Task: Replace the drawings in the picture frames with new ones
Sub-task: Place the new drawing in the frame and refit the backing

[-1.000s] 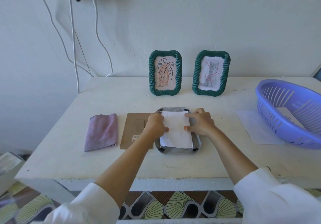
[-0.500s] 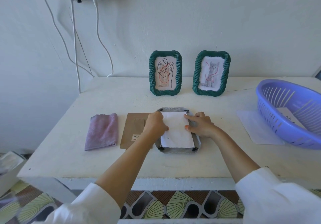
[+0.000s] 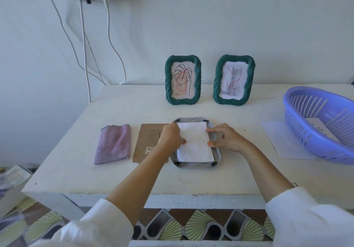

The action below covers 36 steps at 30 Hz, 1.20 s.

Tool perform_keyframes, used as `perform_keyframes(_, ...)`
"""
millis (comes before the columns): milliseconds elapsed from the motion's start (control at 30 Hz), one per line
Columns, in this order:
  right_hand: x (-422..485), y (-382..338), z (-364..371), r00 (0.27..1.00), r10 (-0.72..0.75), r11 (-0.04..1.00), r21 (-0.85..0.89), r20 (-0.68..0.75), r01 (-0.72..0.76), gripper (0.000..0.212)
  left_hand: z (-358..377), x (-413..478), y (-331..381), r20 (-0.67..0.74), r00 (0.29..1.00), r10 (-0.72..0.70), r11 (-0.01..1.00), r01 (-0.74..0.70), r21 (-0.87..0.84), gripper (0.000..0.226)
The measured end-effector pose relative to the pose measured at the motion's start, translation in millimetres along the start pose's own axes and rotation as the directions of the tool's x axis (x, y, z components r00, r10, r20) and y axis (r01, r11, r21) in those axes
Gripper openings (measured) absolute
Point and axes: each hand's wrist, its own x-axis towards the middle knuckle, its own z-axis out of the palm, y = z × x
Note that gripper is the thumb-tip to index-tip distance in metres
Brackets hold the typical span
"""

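The table [image 3: 191, 177] carried everything under and around the hands. Far to the right of the right hand sat a purple basket [image 3: 314, 131], partly on a clear sheet [image 3: 283, 141]. Beyond both hands, against the wall, two green picture frames stood upright: one with a leaf drawing [image 3: 183, 79], one with a cat drawing [image 3: 234, 79]. Left of the left hand lay a brown backing board [image 3: 147, 141], then a folded pink cloth [image 3: 114, 143]. Between the hands a third frame [image 3: 195, 165] lay face down, a white paper [image 3: 194, 145] resting in its back. The left hand [image 3: 170, 137] pressed the paper's left edge with curled fingers; the right hand [image 3: 226, 139] pinched its right edge between fingertips and thumb.
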Motion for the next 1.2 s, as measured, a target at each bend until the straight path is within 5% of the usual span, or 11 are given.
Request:
perform_keyframes(267, 2, 3, 2, 0.999, -0.024, 0.999, 0.025, -0.022, 0.024, 0.055, 3, 0, -2, -0.019, 1.0, 0.011, 0.999, -0.011, -0.044, 0.035)
perform_keyframes(367, 3, 4, 2, 1.0, -0.014, 0.999, 0.042, -0.023, 0.015, 0.055, -7, -4, -6, -0.177, 0.984, -0.005, 0.986, -0.025, -0.166, 0.008)
perform_keyframes(500, 4, 5, 4, 1.0, -0.01, 0.999, 0.036, -0.027, 0.011, 0.055, -28, -8, -39, -0.358, 0.906, -0.226, 0.952, 0.128, -0.278, 0.016)
perform_keyframes(600, 5, 5, 4, 0.999, -0.028, 0.999, 0.026, -0.036, 0.029, 0.056, -31, -14, -57, -0.297, 0.901, -0.315, 0.94, 0.255, -0.225, 0.01)
perform_keyframes(700, 6, 6, 3, 0.999, -0.035, 0.999, 0.025, -0.031, 0.036, 0.056, -25, -17, -63, -0.221, 0.911, -0.347, 0.934, 0.315, -0.17, 0.043)
perform_keyframes(1200, 10, 9, 3, 1.0, -0.01, 1.0, 0.025, -0.022, 0.01, 0.055, -24, -10, -76, -0.218, 0.884, -0.413, 0.893, 0.346, -0.289, 0.062)
